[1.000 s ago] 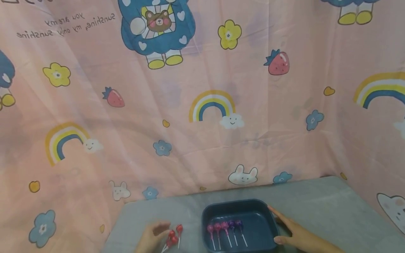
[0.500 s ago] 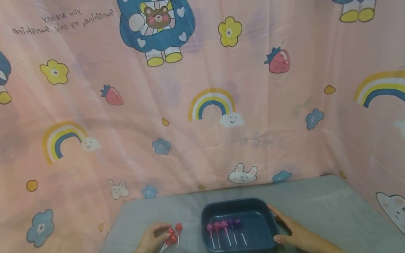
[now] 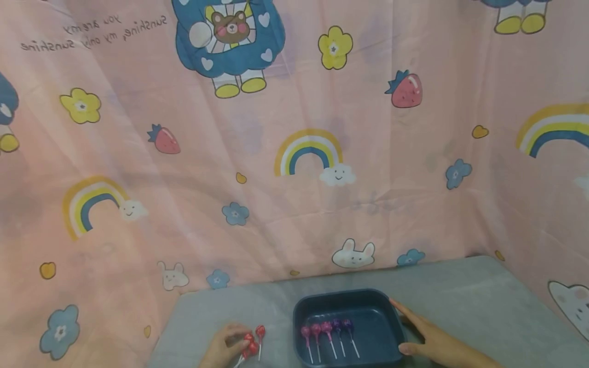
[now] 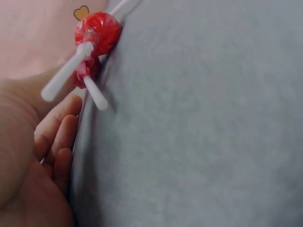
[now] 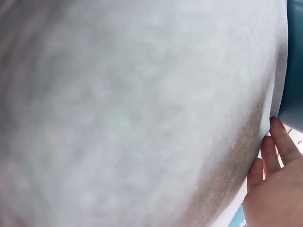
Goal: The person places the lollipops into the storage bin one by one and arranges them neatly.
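Observation:
My left hand (image 3: 222,346) is at a small group of red lollipops (image 3: 253,348) on the table, pinching one by its wrapped head between thumb and fingertips. Another red lollipop (image 3: 261,331) lies just right of the group. Seen from the left wrist, a red-wrapped lollipop (image 4: 102,33) shows its white stick toward the camera, and the other fingers (image 4: 64,132) curl loosely below. My right hand (image 3: 432,341) touches the right side of a dark blue tray (image 3: 379,332), thumb and straight fingers spread along it. Inside the tray, pink lollipops (image 3: 316,329) and purple lollipops (image 3: 348,325) lie in a row.
A grey cloth covers the table (image 3: 460,291). Behind it hangs a pink curtain (image 3: 294,220) printed with rainbows, flowers and strawberries. The tray's left wall stands between the red lollipops and the row inside.
My left hand has moved slightly right and its fingertips have come together on a red lollipop. The right hand and tray stay in place.

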### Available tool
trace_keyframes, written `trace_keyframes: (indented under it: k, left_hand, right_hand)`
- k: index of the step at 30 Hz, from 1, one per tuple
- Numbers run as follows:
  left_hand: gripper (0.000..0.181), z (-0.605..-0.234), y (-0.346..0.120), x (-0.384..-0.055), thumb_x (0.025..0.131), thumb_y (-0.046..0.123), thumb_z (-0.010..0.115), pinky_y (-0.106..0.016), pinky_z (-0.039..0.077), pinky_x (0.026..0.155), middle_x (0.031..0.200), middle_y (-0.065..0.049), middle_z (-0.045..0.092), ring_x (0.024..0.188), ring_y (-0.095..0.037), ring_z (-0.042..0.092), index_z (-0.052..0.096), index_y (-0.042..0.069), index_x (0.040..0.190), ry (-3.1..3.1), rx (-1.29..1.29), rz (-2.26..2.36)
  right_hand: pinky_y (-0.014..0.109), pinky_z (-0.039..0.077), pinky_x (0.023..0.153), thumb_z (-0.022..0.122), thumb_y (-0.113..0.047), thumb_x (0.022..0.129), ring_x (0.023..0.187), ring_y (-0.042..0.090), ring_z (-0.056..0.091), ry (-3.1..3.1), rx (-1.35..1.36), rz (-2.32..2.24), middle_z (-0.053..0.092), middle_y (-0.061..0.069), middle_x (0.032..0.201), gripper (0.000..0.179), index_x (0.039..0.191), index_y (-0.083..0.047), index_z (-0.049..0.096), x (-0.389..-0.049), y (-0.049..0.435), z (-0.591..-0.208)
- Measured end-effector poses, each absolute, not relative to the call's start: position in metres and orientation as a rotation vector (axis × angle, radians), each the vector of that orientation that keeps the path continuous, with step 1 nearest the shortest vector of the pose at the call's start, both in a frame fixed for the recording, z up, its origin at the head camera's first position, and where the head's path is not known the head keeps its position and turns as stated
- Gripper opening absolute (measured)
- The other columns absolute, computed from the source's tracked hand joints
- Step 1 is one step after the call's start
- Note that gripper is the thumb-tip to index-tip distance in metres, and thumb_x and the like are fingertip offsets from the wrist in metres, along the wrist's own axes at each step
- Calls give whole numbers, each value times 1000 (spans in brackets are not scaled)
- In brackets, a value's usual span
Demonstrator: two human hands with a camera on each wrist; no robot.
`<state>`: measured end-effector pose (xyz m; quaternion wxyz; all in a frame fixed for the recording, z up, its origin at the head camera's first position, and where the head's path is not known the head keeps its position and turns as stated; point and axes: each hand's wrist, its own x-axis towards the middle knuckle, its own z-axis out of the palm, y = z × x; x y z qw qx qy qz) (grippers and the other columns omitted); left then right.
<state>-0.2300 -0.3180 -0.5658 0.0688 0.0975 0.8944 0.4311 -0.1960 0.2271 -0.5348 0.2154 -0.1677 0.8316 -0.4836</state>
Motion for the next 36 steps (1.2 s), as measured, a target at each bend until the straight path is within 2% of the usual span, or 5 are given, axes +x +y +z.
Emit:
trace_keyframes:
  k: [8, 16, 19, 28, 36]
  left_hand:
    - [38, -562, -313, -230, 83, 42, 68, -49, 49, 92, 115, -7, 62, 107, -20, 56, 67, 15, 110, 2619, 209, 1378]
    - [42, -554, -307, -227, 84, 42, 67, -36, 51, 83, 113, -6, 63, 99, -11, 58, 65, 11, 113, 2595, 116, 1424]
    - [45, -549, -304, -224, 84, 41, 67, -35, 52, 82, 114, -9, 63, 98, -13, 60, 64, 9, 114, 2595, 93, 1440]
    - [35, -540, -298, -224, 84, 39, 67, -43, 52, 87, 111, -5, 65, 105, -21, 61, 65, 14, 108, 2739, 72, 1400]
    - [29, -515, -287, -225, 85, 37, 67, -46, 52, 85, 114, -7, 64, 111, -29, 58, 67, 15, 104, 2828, 52, 1476]
  right_hand:
    - [71, 38, 86, 51, -31, 97, 135, 57, 20, 2270, -487, -1372, 10, 29, 155, 77, 151, -35, -5, -196, 230, -541]
    - [73, 36, 87, 52, -31, 97, 135, 57, 21, 2279, -480, -1372, 11, 29, 155, 78, 151, -34, -4, -197, 230, -541]
    - [73, 36, 88, 52, -30, 97, 135, 56, 22, 2278, -483, -1369, 11, 28, 155, 78, 151, -35, -5, -197, 230, -541]
    - [73, 37, 85, 55, -36, 94, 134, 54, 28, 2369, -473, -1293, 19, 29, 153, 80, 151, -37, -3, -198, 229, -539]
    - [74, 35, 86, 53, -32, 96, 135, 57, 23, 2315, -502, -1326, 11, 29, 155, 79, 151, -34, -5, -197, 229, -538]
